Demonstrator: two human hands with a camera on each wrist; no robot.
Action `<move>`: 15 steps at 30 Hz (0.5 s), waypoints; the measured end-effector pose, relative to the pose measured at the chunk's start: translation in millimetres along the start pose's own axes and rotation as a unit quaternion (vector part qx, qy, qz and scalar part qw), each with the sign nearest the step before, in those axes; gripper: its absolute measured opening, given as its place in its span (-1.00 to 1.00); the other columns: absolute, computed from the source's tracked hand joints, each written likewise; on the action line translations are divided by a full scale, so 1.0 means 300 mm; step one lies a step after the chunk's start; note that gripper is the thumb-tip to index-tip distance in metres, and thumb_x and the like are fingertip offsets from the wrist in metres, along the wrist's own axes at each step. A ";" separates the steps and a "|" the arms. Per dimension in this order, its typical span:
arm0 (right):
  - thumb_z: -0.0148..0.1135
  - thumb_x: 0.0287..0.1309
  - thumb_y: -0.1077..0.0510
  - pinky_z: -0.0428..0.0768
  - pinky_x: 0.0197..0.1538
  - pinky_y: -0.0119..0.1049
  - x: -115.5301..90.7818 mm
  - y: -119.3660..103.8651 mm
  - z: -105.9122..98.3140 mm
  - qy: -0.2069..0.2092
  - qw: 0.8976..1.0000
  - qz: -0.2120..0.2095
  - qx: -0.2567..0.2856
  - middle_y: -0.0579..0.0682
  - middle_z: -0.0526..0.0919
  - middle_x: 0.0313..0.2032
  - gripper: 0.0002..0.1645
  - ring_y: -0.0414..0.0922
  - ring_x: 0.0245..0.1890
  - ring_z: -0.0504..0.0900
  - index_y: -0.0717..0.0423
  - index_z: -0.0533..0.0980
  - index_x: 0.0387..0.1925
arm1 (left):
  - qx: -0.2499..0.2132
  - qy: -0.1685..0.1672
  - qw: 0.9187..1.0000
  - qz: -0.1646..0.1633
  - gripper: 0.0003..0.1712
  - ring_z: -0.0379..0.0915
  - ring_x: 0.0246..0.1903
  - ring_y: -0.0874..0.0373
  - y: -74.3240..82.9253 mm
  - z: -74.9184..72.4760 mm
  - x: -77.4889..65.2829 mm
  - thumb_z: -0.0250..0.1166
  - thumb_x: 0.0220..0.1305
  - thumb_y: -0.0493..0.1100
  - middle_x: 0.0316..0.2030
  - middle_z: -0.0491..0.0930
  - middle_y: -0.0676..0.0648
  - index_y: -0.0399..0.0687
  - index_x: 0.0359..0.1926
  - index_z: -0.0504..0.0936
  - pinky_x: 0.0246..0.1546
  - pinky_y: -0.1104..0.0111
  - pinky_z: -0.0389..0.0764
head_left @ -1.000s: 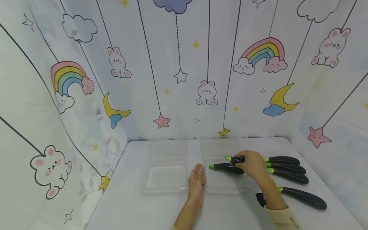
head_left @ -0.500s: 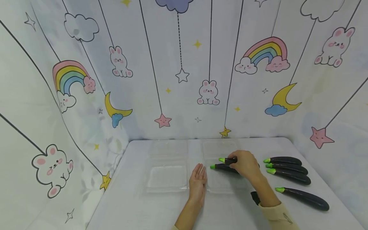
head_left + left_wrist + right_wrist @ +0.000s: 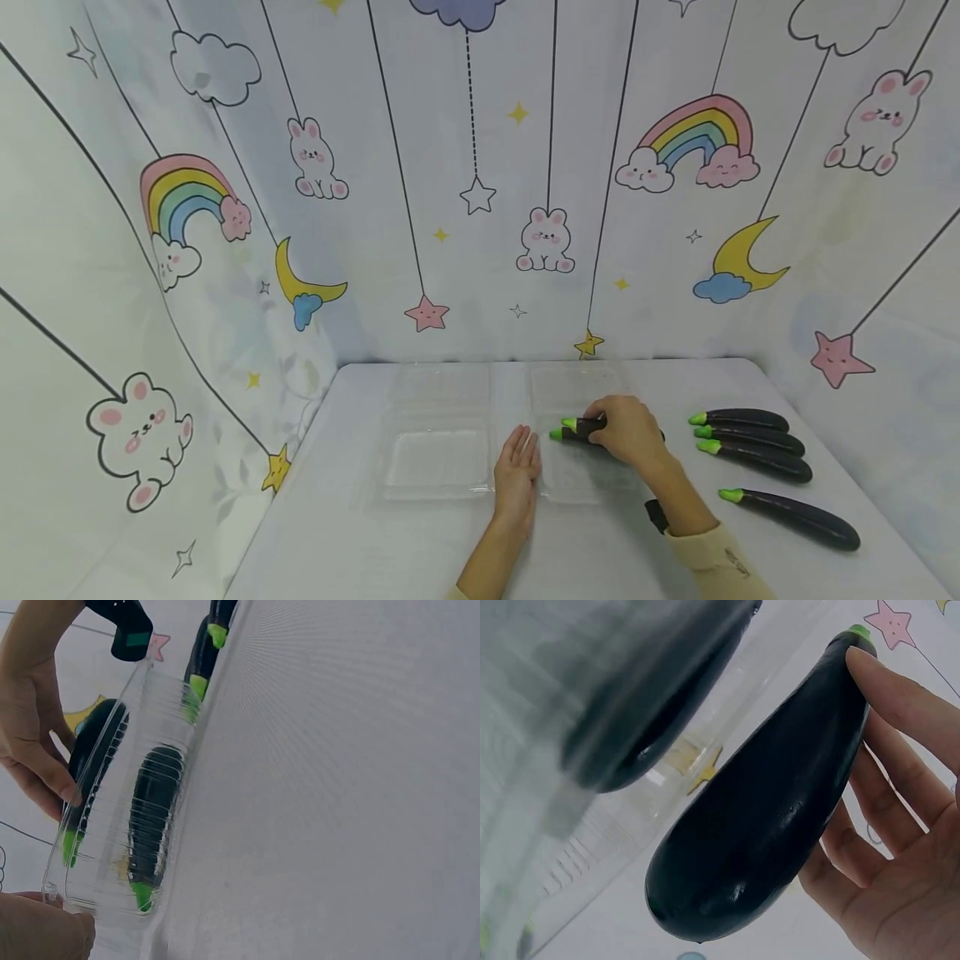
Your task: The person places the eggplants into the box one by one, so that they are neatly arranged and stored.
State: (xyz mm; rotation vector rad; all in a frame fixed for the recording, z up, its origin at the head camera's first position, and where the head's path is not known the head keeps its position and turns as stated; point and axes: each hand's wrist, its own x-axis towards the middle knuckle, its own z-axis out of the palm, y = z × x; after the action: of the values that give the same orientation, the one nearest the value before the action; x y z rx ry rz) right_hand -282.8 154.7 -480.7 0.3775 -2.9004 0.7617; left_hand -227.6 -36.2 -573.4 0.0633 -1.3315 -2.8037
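Observation:
My right hand [image 3: 630, 432] grips a dark eggplant [image 3: 765, 802] with a green stem end, thumb and fingers near that end. It holds this eggplant over a clear plastic container [image 3: 585, 490]. In the container lies a second eggplant [image 3: 154, 814], partly hidden by the right hand in the head view. Against the container's left side rests my left hand [image 3: 515, 471], its fingers straight and pointing away from me. The left wrist view shows only part of the left hand at the container's near corner.
Three eggplants [image 3: 753, 461] lie grouped at the right of the white table [image 3: 360, 550]. Nearer, another eggplant [image 3: 798, 518] lies apart. A second clear container [image 3: 435, 467] stands at left. Behind the table hangs a printed cloth [image 3: 480, 275].
My right hand has moved left and slightly down with its eggplant, covering more of the eggplant in the container. The left hand has stayed at the container's side.

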 end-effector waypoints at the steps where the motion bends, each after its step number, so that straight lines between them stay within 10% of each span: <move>1: 0.65 -0.13 0.31 0.70 -0.12 0.06 0.001 0.000 0.004 -0.001 1.000 -0.002 0.000 0.01 0.80 -0.21 -0.69 0.04 -0.16 0.73 0.07 0.78 -0.26 | 0.002 -0.001 1.000 0.000 -0.13 -0.08 0.60 -0.21 0.000 -0.001 -0.001 -0.09 0.29 -0.69 0.60 -0.03 -0.39 -0.38 0.60 0.00 0.57 0.17 0.12; 15: 0.66 -0.15 0.32 0.70 -0.05 0.08 0.008 -0.004 0.073 -0.021 1.000 0.005 -0.003 -0.01 0.79 -0.24 -0.71 0.02 -0.15 0.73 0.08 0.77 -0.30 | -0.006 -0.001 1.000 0.004 -0.13 -0.08 0.59 -0.23 -0.003 -0.003 -0.001 -0.10 0.28 -0.70 0.59 -0.03 -0.41 -0.41 0.60 -0.02 0.57 0.15 0.11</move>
State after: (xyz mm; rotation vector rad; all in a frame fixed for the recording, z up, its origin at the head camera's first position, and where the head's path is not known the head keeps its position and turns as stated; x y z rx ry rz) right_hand -286.0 142.4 -498.7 0.3838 -2.9457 0.7554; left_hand -227.2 -36.3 -574.7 0.0539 -1.3123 -2.8062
